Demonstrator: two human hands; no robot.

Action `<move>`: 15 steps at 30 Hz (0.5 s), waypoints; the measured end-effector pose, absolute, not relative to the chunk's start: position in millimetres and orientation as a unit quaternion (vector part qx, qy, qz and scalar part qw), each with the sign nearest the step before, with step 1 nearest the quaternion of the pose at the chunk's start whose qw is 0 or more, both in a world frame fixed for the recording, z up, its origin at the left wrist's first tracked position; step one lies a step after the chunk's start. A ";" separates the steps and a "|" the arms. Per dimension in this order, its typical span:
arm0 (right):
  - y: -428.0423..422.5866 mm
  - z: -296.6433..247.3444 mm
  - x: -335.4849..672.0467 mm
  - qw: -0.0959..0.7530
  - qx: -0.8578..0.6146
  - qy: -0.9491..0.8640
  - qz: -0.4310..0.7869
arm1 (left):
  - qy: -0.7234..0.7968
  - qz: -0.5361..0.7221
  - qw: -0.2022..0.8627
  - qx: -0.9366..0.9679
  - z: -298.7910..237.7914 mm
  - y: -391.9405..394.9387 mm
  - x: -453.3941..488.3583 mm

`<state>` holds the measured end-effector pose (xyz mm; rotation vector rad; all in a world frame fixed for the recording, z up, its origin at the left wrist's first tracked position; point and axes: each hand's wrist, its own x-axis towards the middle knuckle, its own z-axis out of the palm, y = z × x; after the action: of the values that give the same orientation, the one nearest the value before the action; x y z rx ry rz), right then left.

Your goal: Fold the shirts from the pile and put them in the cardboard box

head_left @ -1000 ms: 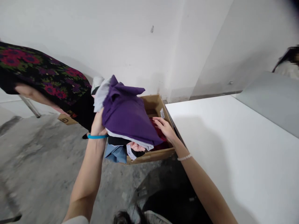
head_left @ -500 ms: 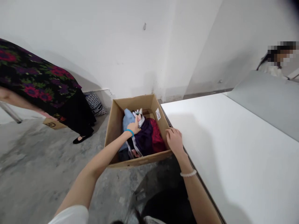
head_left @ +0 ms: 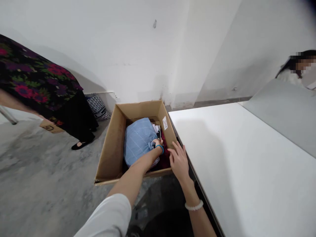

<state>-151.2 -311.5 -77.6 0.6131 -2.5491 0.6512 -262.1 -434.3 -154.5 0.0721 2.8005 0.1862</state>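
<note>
In the head view, the left hand (head_left: 158,142), a blue band (head_left: 162,148) at its wrist, reaches down into the box (head_left: 106,158) and touches the right edge of the blue cloth (head_left: 138,140); its fingertips are partly hidden, so whether they pinch it cannot be told. The blue cloth fills the middle of the box, with red cloth (head_left: 165,160) beside it by the right wall. The right hand (head_left: 179,160) has its fingers spread at that wall, next to the white table (head_left: 259,158). At the left stands a person in a floral top (head_left: 37,82), near a patterned bag (head_left: 97,106).
</note>
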 end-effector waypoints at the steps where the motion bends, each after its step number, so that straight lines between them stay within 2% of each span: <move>1: -311.1 -77.8 -150.6 0.216 0.234 -0.917 0.239 | 0.984 0.059 0.166 0.018 -157.6 -432.7 -262.0; 15: -317.3 -78.8 -153.1 0.191 0.205 -0.921 0.271 | 0.977 0.065 0.186 0.085 -155.1 -462.6 -270.7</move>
<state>-153.1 -317.3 -78.8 0.5767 -2.5862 0.7601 -270.7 -462.6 -155.1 0.2381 2.7516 0.1839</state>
